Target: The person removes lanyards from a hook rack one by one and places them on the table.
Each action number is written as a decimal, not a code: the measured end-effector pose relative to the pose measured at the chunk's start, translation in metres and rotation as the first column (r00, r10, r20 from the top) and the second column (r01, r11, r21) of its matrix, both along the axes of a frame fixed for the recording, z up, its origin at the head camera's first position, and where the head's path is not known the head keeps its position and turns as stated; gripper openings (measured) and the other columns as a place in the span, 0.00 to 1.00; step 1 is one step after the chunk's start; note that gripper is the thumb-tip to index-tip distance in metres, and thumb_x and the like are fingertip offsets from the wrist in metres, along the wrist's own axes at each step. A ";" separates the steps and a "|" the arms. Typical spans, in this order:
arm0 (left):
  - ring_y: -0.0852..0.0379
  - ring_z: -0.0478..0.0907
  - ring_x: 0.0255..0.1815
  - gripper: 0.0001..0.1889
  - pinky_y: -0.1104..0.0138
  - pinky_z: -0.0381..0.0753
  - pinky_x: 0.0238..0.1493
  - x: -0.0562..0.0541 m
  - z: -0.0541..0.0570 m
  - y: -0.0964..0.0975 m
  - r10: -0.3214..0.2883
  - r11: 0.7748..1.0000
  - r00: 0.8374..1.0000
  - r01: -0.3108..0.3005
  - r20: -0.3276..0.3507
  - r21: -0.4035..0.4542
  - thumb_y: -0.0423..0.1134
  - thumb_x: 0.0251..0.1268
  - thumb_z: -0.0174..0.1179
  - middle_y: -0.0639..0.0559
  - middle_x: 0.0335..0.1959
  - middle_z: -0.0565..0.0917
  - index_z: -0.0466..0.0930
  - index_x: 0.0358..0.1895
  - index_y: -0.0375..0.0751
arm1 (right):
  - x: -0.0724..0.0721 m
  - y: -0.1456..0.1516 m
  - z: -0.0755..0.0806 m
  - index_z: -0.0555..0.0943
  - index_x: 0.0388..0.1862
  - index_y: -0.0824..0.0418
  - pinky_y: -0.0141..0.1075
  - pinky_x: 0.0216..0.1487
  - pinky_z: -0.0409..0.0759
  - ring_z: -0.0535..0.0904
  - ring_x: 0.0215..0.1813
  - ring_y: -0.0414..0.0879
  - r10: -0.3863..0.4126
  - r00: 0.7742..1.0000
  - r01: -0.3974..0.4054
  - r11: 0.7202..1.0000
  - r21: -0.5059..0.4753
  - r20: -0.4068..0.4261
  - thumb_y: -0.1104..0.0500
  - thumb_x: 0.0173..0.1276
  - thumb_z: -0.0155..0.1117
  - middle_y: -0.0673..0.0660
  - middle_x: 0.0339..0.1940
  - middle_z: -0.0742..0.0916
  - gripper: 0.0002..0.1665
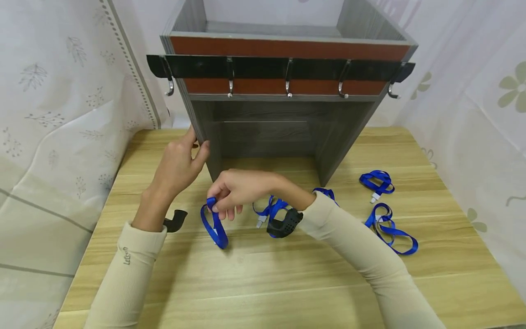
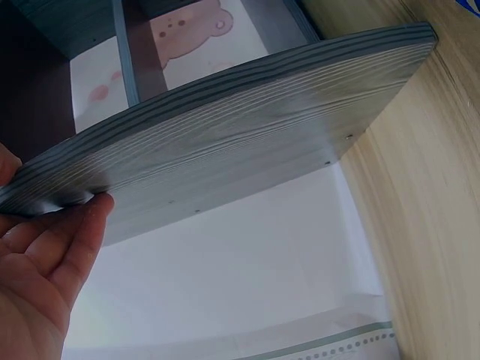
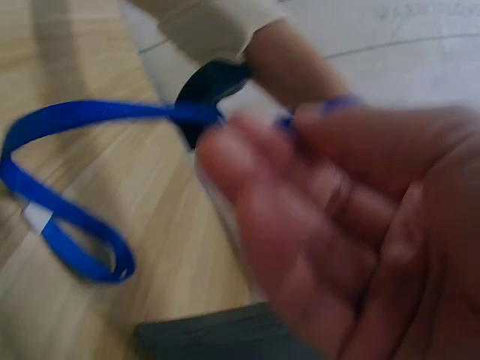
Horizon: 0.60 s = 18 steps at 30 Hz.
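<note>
My left hand (image 1: 172, 164) grips the left side panel of a grey wooden shelf unit (image 1: 200, 132). In the left wrist view the panel edge (image 2: 225, 86) lies between the thumb and the fingers. Just right of it, my right hand (image 1: 242, 189) pinches a blue lanyard (image 1: 219, 235) between thumb and fingertips. The lanyard's loop hangs low over the table in front of the unit. A white piece on the strap (image 3: 37, 217) shows in the right wrist view, where the hand is blurred.
A black rail (image 1: 259, 67) with several silver hooks crosses the unit's front. Under the right forearm lies another blue lanyard (image 1: 271, 209), partly hidden. Two more lanyards, one farther back (image 1: 384, 175) and one nearer (image 1: 407, 251), lie on the wooden table (image 1: 246, 292) at right.
</note>
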<state>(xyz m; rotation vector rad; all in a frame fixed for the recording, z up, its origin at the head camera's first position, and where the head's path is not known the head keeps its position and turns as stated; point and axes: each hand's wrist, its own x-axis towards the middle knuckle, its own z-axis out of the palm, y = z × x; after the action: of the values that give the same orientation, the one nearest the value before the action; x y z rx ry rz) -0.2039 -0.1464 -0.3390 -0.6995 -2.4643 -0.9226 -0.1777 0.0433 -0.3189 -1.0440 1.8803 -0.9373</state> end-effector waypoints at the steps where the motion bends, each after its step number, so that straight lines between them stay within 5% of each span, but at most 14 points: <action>1: 0.38 0.84 0.43 0.11 0.48 0.81 0.47 0.000 0.000 0.000 0.000 1.000 1.000 0.000 -0.001 -0.001 0.36 0.72 0.53 0.37 0.41 0.86 0.74 0.52 0.35 | -0.002 -0.001 -0.004 0.83 0.43 0.62 0.41 0.33 0.85 0.87 0.31 0.51 -0.032 0.999 0.034 0.999 0.030 -0.042 0.63 0.74 0.57 0.56 0.30 0.89 0.07; 5: 0.38 0.84 0.43 0.12 0.48 0.81 0.47 -0.002 -0.001 -0.001 -0.004 1.000 1.000 0.004 -0.004 -0.004 0.36 0.72 0.53 0.37 0.42 0.86 0.74 0.53 0.35 | -0.009 -0.006 -0.019 0.83 0.46 0.59 0.34 0.29 0.83 0.86 0.25 0.47 -0.119 0.957 0.150 0.984 0.098 -0.265 0.62 0.75 0.56 0.55 0.29 0.88 0.09; 9: 0.38 0.84 0.43 0.12 0.48 0.81 0.47 -0.001 0.000 -0.001 -0.006 1.000 1.000 0.006 -0.003 0.001 0.35 0.72 0.53 0.37 0.42 0.86 0.74 0.54 0.35 | -0.011 -0.014 -0.032 0.84 0.45 0.56 0.26 0.29 0.74 0.78 0.24 0.39 -0.128 0.811 0.221 0.971 0.095 -0.571 0.61 0.74 0.57 0.49 0.27 0.83 0.09; 11: 0.38 0.84 0.43 0.13 0.48 0.81 0.47 -0.001 0.000 -0.001 -0.008 1.000 1.000 0.008 -0.001 0.005 0.35 0.72 0.53 0.37 0.42 0.86 0.74 0.55 0.35 | -0.010 -0.018 -0.038 0.84 0.41 0.55 0.27 0.28 0.69 0.73 0.24 0.37 -0.116 0.732 0.241 0.966 0.096 -0.672 0.61 0.74 0.57 0.47 0.25 0.79 0.08; 12: 0.38 0.84 0.43 0.13 0.48 0.81 0.47 -0.001 0.000 -0.001 -0.009 1.000 1.000 0.009 0.001 0.006 0.35 0.72 0.53 0.37 0.42 0.86 0.74 0.55 0.35 | -0.010 -0.020 -0.041 0.84 0.40 0.54 0.27 0.28 0.68 0.71 0.24 0.37 -0.109 0.713 0.240 0.966 0.095 -0.693 0.60 0.74 0.57 0.46 0.25 0.78 0.08; 14: 0.38 0.84 0.43 0.13 0.48 0.81 0.47 0.000 0.000 -0.001 -0.011 1.000 1.000 0.011 0.004 0.008 0.35 0.72 0.53 0.37 0.42 0.86 0.74 0.55 0.35 | -0.008 -0.024 -0.046 0.83 0.41 0.55 0.27 0.29 0.69 0.72 0.25 0.37 -0.085 0.717 0.213 0.972 0.102 -0.692 0.60 0.74 0.58 0.46 0.26 0.78 0.07; 18: 0.39 0.84 0.43 0.12 0.49 0.81 0.47 0.000 0.000 -0.001 -0.011 1.000 1.000 0.011 0.000 0.008 0.35 0.72 0.53 0.38 0.42 0.86 0.74 0.54 0.35 | -0.001 -0.031 -0.055 0.83 0.53 0.54 0.28 0.35 0.73 0.75 0.32 0.36 0.051 0.763 0.092 0.978 0.187 -0.644 0.59 0.72 0.61 0.44 0.34 0.82 0.12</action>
<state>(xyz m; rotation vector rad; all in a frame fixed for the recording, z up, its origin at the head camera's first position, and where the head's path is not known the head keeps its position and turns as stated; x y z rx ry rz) -0.2043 -0.1470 -0.3391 -0.7115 -2.4577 -0.9363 -0.1790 0.0125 -0.3739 -1.3268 2.4923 -0.3746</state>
